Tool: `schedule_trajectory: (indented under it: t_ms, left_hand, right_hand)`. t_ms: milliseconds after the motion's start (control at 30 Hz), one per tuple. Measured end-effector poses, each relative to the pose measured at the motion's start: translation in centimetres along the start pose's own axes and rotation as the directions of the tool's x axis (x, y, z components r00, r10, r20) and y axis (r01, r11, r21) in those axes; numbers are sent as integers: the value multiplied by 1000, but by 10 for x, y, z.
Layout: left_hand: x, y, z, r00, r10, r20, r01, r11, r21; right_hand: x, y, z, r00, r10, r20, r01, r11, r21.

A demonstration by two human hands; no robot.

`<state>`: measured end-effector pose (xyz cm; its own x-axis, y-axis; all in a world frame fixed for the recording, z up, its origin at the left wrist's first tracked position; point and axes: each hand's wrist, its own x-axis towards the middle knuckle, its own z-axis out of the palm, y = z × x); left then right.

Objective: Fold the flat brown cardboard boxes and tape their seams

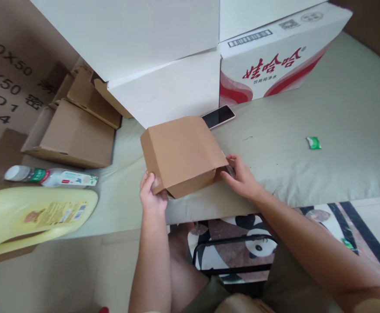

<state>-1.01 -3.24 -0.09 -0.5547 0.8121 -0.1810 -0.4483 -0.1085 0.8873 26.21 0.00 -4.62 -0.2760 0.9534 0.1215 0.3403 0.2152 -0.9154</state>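
A small brown cardboard box (186,152) is held between my hands over the front part of the green-grey cloth surface (275,152). At its near left corner, my left hand (152,193) is closed, with the thumb on the side and the other fingers mostly hidden underneath. My right hand (240,176) grips the near right corner, where a flap stands slightly apart from the side. Just beyond the box lies a dark-screened phone (221,116), close to the white cartons.
White cartons (170,87) and a red-and-white water carton (271,69) stand at the back. Left are folded brown boxes (79,130), a clear bottle (53,176) and a yellow jug (40,213). A green packet (314,142) lies right. Below is a panda-print mat (238,248).
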Motion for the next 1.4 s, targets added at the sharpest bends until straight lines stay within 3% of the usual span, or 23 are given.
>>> schedule_trajectory:
  t_ms: [100,233,333,433,600,900,1033,1167,1400]
  left_hand:
    - [-2,2,0,999,-49,23,50,999,-19]
    - [-5,2,5,988,-128,90,125,991,42]
    - [-6,1,8,988,-141,69,138,990,38]
    - [-5,-1,10,992,-122,34,121,992,28]
    - [-3,-1,10,994,-106,4,105,993,55]
    - [-3,0,13,997,-78,-13,79,993,85]
    - [-2,2,11,997,-75,8,74,990,121]
    - [-1,8,6,991,-129,37,122,980,157]
    - [-2,12,2,965,-240,101,205,940,272]
  right_hand:
    - [2,-3,-3,995,-92,48,92,996,6]
    - [1,-3,-6,953,-278,119,269,960,84]
    - [0,1,-6,943,-314,108,313,949,31]
    - [0,1,-7,950,-293,104,297,955,-23]
    - [2,-7,-7,955,-258,145,258,966,24]
    - [-4,-6,-5,995,-55,-81,60,996,68]
    - [-3,-4,-9,995,-87,-54,92,989,118]
    - [-1,-2,-14,996,-84,-16,84,950,300]
    - [5,-7,-21,974,108,-200,-34,939,341]
